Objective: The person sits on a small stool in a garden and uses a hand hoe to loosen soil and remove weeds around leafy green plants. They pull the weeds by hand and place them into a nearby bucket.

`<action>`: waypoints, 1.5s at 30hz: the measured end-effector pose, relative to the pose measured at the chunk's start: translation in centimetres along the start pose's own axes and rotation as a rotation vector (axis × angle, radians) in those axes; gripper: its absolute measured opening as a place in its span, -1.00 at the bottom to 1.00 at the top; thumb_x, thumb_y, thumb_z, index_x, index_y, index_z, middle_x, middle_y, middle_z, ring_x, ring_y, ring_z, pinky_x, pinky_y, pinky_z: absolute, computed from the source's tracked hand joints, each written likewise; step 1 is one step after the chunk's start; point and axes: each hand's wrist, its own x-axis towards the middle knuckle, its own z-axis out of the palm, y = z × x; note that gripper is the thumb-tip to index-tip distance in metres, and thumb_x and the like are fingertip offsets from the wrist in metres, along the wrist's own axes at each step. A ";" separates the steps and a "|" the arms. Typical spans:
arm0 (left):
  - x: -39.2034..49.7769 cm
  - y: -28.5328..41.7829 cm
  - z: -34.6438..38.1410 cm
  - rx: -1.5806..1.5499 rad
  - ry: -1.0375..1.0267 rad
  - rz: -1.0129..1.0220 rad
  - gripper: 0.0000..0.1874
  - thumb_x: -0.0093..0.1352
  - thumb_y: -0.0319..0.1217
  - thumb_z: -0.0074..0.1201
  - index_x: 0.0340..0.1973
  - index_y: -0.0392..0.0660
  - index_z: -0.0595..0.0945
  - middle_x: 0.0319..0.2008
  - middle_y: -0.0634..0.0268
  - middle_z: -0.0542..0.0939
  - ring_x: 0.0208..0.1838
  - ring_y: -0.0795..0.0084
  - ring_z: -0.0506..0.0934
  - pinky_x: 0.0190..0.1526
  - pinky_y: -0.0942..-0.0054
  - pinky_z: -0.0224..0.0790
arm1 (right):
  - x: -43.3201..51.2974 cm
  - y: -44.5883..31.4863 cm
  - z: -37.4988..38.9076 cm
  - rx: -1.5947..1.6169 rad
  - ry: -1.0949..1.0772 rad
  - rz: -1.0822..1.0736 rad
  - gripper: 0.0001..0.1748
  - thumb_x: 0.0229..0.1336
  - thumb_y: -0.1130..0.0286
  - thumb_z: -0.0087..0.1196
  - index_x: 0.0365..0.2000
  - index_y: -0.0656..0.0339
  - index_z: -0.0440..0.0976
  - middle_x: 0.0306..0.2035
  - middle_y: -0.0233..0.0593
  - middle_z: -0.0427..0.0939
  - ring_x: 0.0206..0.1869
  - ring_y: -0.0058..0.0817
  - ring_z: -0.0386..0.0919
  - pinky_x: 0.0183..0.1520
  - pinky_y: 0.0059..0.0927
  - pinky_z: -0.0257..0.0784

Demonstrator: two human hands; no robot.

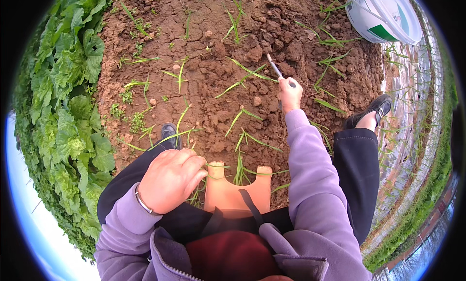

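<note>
My right hand (290, 94) is closed around a hand tool with a thin metal shaft (275, 67). The shaft points away from me, and its far end meets loosened, clumpy soil (287, 44). My left hand (174, 179) hovers over my left knee, palm down, fingers curled and thumb beside them. Thin green blades stick out near its fingertips; whether they are held or lie behind the hand cannot be told. Before me, narrow-leaved green seedlings (242, 75) grow in rows in the brown soil. Between my legs stands an orange plastic stool (236, 197).
A white plastic bucket (371, 17) with a wire handle is at the upper right. Broad leafy greens (69, 124) border the left side. Plastic film (400, 110) covers the bed at right. My shoes (371, 108) rest on the soil, and small weeds (137, 122) grow at left.
</note>
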 end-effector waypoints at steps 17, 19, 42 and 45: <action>-4.6 -0.3 -0.9 -0.017 0.162 0.096 -0.80 0.24 -0.39 0.15 -0.27 -0.21 0.56 -0.38 0.15 0.53 -0.27 0.13 0.54 -0.19 0.23 0.39 | -6.7 -6.9 -3.3 -0.436 -0.110 -0.018 -0.69 -0.07 0.32 0.23 -0.72 0.21 0.37 -0.72 -0.50 0.34 -0.63 -0.68 0.22 -0.55 -0.50 0.15; -4.7 -0.4 -1.0 -0.008 0.153 0.083 -0.80 0.23 -0.40 0.16 -0.27 -0.21 0.56 -0.38 0.15 0.53 -0.27 0.13 0.54 -0.19 0.23 0.39 | -6.0 -7.4 -0.9 -0.624 -0.084 -0.099 -0.71 -0.06 0.26 0.21 -0.63 0.28 0.46 -0.71 -0.37 0.37 -0.61 -0.57 0.28 -0.47 -0.42 0.25; -4.3 -0.5 -1.7 -0.022 0.113 0.064 -0.79 0.26 -0.39 0.15 -0.25 -0.22 0.58 -0.31 0.13 0.58 -0.22 0.10 0.56 -0.15 0.23 0.42 | -10.1 -10.4 -2.2 -0.034 0.099 0.075 -0.74 0.04 0.42 0.17 -0.66 0.24 0.37 -0.74 -0.39 0.36 -0.77 -0.62 0.24 -0.72 -0.50 0.11; -4.5 -0.3 -1.7 -0.036 0.119 0.065 -0.78 0.26 -0.38 0.15 -0.25 -0.23 0.58 -0.31 0.13 0.58 -0.22 0.10 0.56 -0.14 0.23 0.42 | -12.1 -8.6 -5.1 0.028 0.287 0.013 -0.74 0.05 0.41 0.17 -0.66 0.24 0.38 -0.73 -0.41 0.35 -0.78 -0.61 0.25 -0.73 -0.50 0.10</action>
